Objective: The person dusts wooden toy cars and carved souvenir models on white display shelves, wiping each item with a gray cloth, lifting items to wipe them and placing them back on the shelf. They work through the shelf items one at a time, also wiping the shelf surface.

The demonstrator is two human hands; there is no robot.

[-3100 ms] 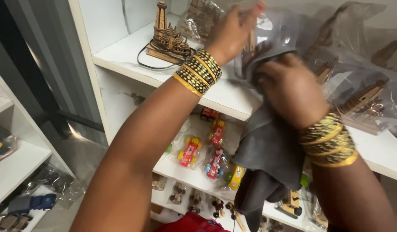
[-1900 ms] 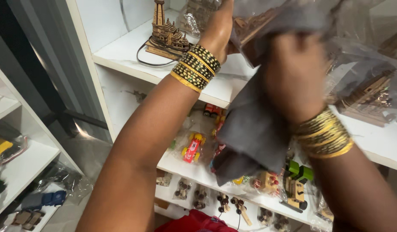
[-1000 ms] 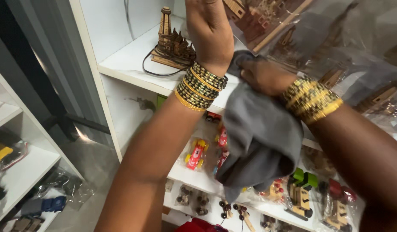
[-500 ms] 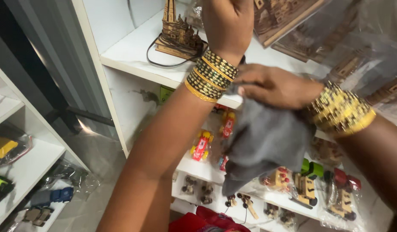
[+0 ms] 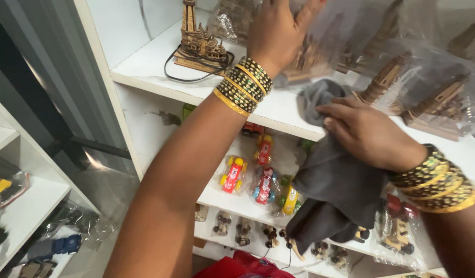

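Note:
My left hand (image 5: 279, 32) reaches up and grips a wooden model wrapped in clear plastic (image 5: 319, 49), holding it just above the white upper shelf (image 5: 160, 77). My right hand (image 5: 366, 133) presses a dark grey cloth (image 5: 335, 180) onto that shelf's front edge, below the lifted model. Most of the cloth hangs down over the shelf front. Both wrists wear stacks of gold and black bangles.
A bare wooden temple model (image 5: 199, 44) with a black cord stands at the left of the upper shelf. More plastic-wrapped wooden models (image 5: 433, 103) sit at the right. Lower shelves hold bagged colourful toy cars (image 5: 263, 177) and small wooden toys (image 5: 242, 231). Another white shelf unit (image 5: 26, 206) stands at left.
My left hand stayed high on the wrapped model. My right hand moved down with the cloth from the model to the shelf edge. The view shifted downward.

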